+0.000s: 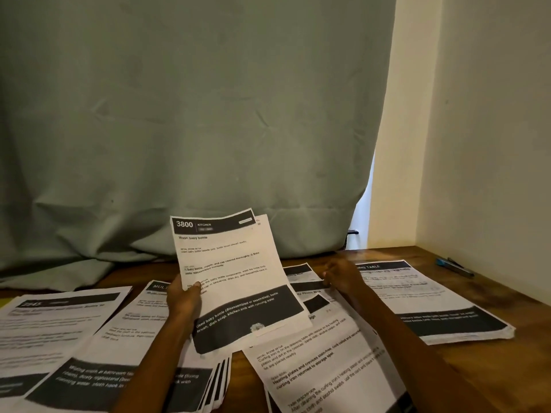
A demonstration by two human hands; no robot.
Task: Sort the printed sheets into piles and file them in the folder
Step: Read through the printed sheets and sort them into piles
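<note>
Gripping kitchen sheets point(235, 272) in left hand point(183, 302) | right hand point(343, 277) fingers relaxed on table pile point(307, 286)

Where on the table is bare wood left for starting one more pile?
Bare wood of the table shows at the right front, between the far-right pile and the table edge, and in the back right corner around the pen. The left and middle are crowded with overlapping sheets.
</note>
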